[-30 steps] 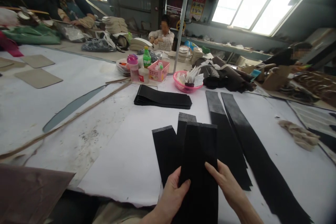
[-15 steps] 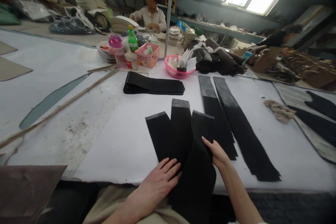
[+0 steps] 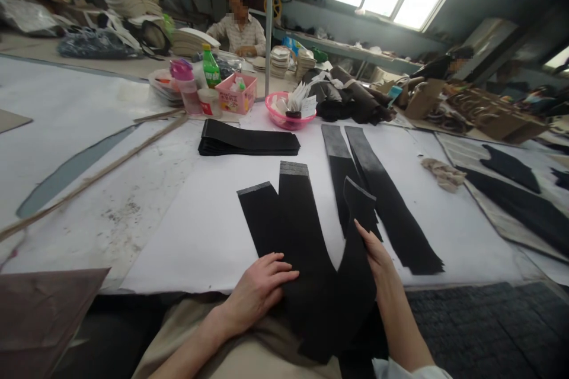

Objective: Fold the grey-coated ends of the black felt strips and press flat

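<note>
Several black strips with grey end bands lie fanned at the table's near edge: a left strip (image 3: pixel 258 213) and a middle pile of strips (image 3: pixel 296 213), their lower ends reaching over my lap. My left hand (image 3: pixel 260 287) rests on them, fingers stretched out and lying flat. In my right hand (image 3: pixel 377 260) is one black strip (image 3: pixel 358 254), gripped at its right side, its upper end bent up and turned to the right. The fingers behind that strip are hidden. Beyond are two more rows of overlapping black strips (image 3: pixel 384 195) and a folded black stack (image 3: pixel 249 139).
A pink basket (image 3: pixel 288 121), a pink box (image 3: pixel 237 95), a green bottle (image 3: pixel 210 68) and a purple-lidded cup (image 3: pixel 189 92) stand at the back. A crumpled beige cloth (image 3: pixel 443 174) lies right. A co-worker (image 3: pixel 244 32) sits across, near a metal pole (image 3: pixel 269 23).
My right hand has drawn its strip to the right, opening a wide gap from the middle pile and twisting its end. My left hand stays on the strips. The view has shifted right.
</note>
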Tool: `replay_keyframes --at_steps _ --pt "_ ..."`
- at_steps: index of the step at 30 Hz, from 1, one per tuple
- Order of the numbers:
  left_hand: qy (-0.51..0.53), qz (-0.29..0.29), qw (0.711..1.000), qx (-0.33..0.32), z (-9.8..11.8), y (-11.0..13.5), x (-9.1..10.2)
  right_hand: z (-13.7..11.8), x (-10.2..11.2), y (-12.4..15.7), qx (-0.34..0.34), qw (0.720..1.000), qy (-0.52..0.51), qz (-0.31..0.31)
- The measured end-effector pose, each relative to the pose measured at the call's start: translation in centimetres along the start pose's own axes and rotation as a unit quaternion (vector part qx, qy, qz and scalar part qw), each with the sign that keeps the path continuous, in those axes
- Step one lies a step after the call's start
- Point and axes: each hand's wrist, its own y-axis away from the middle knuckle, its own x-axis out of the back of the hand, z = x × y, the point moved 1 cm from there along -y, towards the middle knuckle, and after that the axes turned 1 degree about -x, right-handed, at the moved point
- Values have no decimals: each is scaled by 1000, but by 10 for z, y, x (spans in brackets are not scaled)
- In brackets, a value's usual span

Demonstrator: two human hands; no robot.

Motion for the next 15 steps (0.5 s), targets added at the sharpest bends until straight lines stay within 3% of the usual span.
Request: replay_keyframes --at_steps 3,6,8,15 --pt "117 67 984 120 1 13 8 2 4 9 -11 1000 8 -5" --pt "131 107 966 194 1 32 9 10 4 14 -17 1000 25 -4" --pt "119 97 972 179 3 44 9 18 2 15 -21 999 42 -2" --pt "-4 20 1000 16 8 68 9 30 -14 17 -21 991 120 -52"
